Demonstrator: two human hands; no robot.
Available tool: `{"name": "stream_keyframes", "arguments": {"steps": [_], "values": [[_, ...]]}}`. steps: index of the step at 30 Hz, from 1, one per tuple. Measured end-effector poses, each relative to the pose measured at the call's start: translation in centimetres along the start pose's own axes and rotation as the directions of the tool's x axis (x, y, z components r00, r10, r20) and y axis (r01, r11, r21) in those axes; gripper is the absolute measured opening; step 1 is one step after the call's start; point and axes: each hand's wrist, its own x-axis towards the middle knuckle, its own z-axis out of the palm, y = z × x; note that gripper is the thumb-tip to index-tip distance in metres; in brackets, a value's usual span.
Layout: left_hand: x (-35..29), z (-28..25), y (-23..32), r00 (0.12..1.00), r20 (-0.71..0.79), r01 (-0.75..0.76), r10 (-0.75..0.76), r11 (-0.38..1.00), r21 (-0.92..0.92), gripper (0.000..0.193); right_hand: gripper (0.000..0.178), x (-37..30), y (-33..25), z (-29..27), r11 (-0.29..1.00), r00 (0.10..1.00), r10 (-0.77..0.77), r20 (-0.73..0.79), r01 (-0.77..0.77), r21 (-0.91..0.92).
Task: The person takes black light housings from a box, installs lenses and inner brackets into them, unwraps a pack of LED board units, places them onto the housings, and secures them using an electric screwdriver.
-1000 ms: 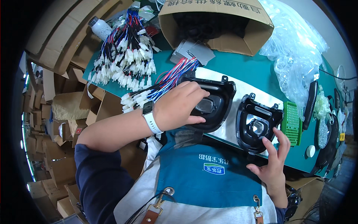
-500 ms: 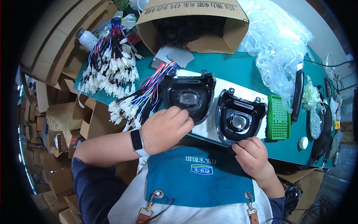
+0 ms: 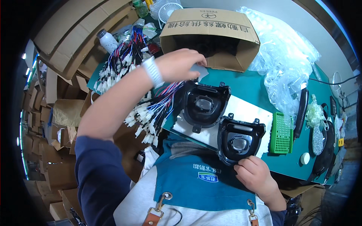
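Note:
Two black plastic housings, each with a clear lens in its middle, like lamp housings, rest on a white pad [image 3: 245, 107]. My right hand [image 3: 254, 173] is closed at the lower edge of the right housing [image 3: 243, 130], its fingertips partly hidden. The left housing [image 3: 188, 107] lies untouched. Beyond it, my left hand [image 3: 181, 64] reaches over the grey flat plates [image 3: 202, 71] before the carton, thumb and fingers apart; most of the plates are hidden beneath it. Bundled wires with white connectors [image 3: 147, 116] lie beside the left housing.
An open carton [image 3: 211, 28] with dark parts inside stands at the back. More wire bundles [image 3: 117, 67] and a white bottle [image 3: 107, 40] are at left. Clear plastic bags [image 3: 281, 52], a green perforated tray [image 3: 279, 133] and a white round cap [image 3: 305, 158] are at right.
My left hand has moved from the left housing up and away to the grey plates. My right hand stays at the right housing's lower edge. The whole view has shifted.

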Motion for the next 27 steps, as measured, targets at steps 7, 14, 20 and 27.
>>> {"name": "stream_keyframes", "arguments": {"steps": [7,14,20,27], "values": [[6.4,2.5,-5.4,0.769,0.582,0.244,-0.263,0.963,0.114,0.062,0.040,0.4,-1.3,-1.9,0.978,0.981,0.170,0.096,-0.179,0.106],[4.9,2.4,-5.8,0.882,0.463,-0.074,-0.083,0.947,0.311,0.072,0.043,-1.6,0.3,-2.9,0.972,0.943,0.235,-0.237,-0.229,0.051],[4.0,3.5,-3.4,0.933,0.309,0.055,-0.183,0.924,0.379,0.064,0.035,-1.7,1.8,-3.0,0.911,0.819,0.378,-0.432,-0.412,0.015],[2.9,4.8,-3.7,0.988,0.133,0.010,-0.078,0.894,0.448,0.062,0.057,2.0,1.3,-1.7,0.934,0.913,0.351,-0.208,-0.356,0.013]]}}
